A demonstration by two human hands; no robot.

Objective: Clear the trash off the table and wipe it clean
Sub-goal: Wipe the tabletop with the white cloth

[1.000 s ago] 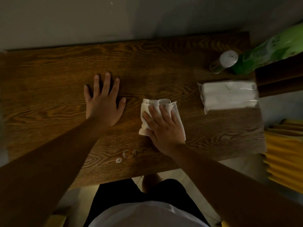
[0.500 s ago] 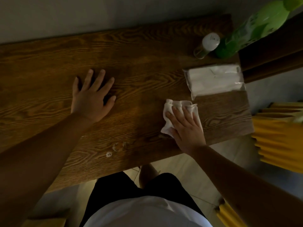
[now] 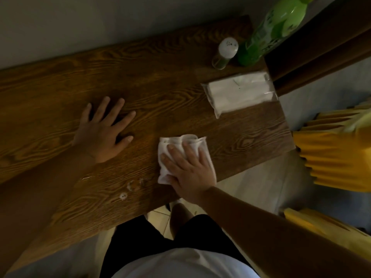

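A dark wooden table (image 3: pixel 170 93) fills the view. My right hand (image 3: pixel 190 169) presses flat on a crumpled white tissue (image 3: pixel 166 145) near the table's front edge, fingers spread over it. My left hand (image 3: pixel 102 133) lies flat on the wood to the left, palm down, fingers apart, holding nothing. Small wet spots (image 3: pixel 132 185) and a white speck (image 3: pixel 123 196) sit on the wood just left of the tissue, close to the front edge.
A pack of white tissues in clear plastic (image 3: pixel 239 93) lies at the right end. Behind it stand a small white-capped shaker (image 3: pixel 224 53) and a green bottle (image 3: pixel 269 31). Yellow pleated fabric (image 3: pixel 337 157) hangs past the table's right edge. A grey wall backs the table.
My right hand slid the tissue right toward the tissue pack, then back left and nearer the front edge. My left hand stayed flat on the table.
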